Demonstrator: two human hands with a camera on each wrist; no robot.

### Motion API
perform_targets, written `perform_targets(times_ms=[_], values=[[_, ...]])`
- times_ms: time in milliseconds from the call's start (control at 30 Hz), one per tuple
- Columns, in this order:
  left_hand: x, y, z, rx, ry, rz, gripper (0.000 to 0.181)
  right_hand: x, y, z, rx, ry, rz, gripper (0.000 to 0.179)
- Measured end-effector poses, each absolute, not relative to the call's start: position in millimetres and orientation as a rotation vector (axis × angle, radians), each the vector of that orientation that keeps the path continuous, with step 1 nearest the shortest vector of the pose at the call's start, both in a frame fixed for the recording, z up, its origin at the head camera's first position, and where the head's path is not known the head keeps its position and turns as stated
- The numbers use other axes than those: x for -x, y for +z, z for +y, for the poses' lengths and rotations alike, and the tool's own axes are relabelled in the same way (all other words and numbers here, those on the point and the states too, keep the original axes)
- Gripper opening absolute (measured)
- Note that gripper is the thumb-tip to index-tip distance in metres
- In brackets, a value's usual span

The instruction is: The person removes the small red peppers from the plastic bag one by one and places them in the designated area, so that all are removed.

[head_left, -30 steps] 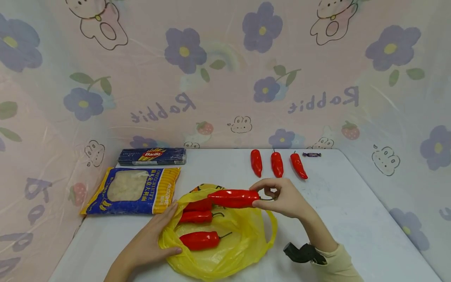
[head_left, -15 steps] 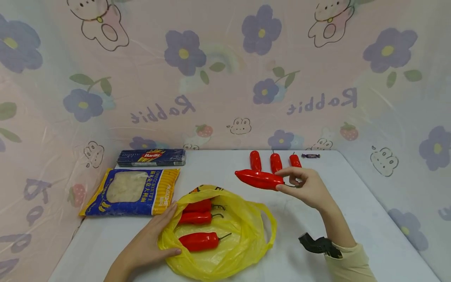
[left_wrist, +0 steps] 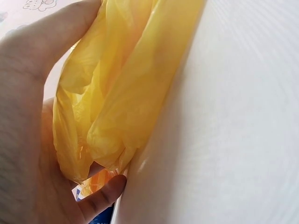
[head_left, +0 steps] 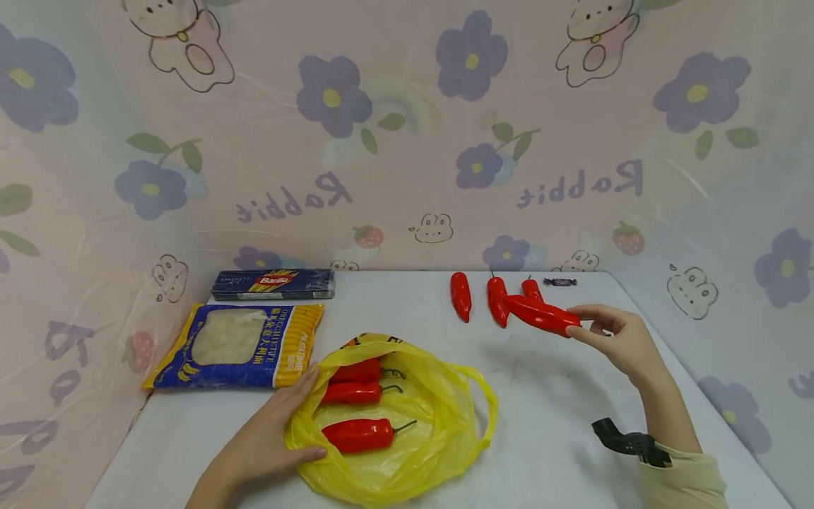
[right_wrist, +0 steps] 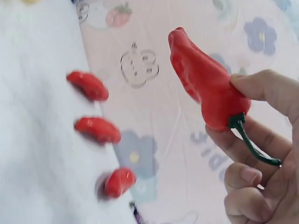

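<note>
The right hand (head_left: 620,339) pinches the pepper (head_left: 539,314) at its thick end, between thumb and fingers, with the green stem (right_wrist: 252,147) lying toward the palm. The pepper hangs over the table (head_left: 528,438), right of the frame's centre, its pointed tip to the left and a little raised; in the head view it overlaps the loose peppers (head_left: 461,297) in the upper right, though the right wrist view shows it apart from them. It looks light, probably hollow or foam-like, and stiff enough to stay straight when held by one end. The glossy skin is likely smooth and a bit slippery, so the broad shoulder beside the stem seems the best place to grip; the stem itself looks thin and might bend or pull loose, and the tapered tip offers less to hold. At lower left, the left hand (head_left: 270,431) lies along the side of the bag (head_left: 445,424), thumb and fingers spread apart. That bag, with the bagged peppers (head_left: 360,435) inside, looks flimsy and apt to sag without a steadying hand.
</note>
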State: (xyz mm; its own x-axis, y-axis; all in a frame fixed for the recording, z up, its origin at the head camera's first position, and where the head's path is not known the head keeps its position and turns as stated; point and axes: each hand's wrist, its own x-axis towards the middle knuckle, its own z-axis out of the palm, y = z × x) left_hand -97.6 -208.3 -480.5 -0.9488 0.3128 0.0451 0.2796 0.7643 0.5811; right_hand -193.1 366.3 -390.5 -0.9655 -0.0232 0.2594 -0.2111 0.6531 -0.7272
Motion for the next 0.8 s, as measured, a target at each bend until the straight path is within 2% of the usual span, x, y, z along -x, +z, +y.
perform_targets(times_ms=[433, 800], values=[[99.1, -480.1, -208.6, -0.484, 0.941, 2.905, 0.116, 205.2, -441.8, 444.8, 0.013, 1.116, -2.965, 0.054], [98.6, -483.6, -210.5, -0.513, 0.939, 2.928, 0.116, 215.5, -459.6, 480.8, 0.067, 1.203, -3.108, 0.058]])
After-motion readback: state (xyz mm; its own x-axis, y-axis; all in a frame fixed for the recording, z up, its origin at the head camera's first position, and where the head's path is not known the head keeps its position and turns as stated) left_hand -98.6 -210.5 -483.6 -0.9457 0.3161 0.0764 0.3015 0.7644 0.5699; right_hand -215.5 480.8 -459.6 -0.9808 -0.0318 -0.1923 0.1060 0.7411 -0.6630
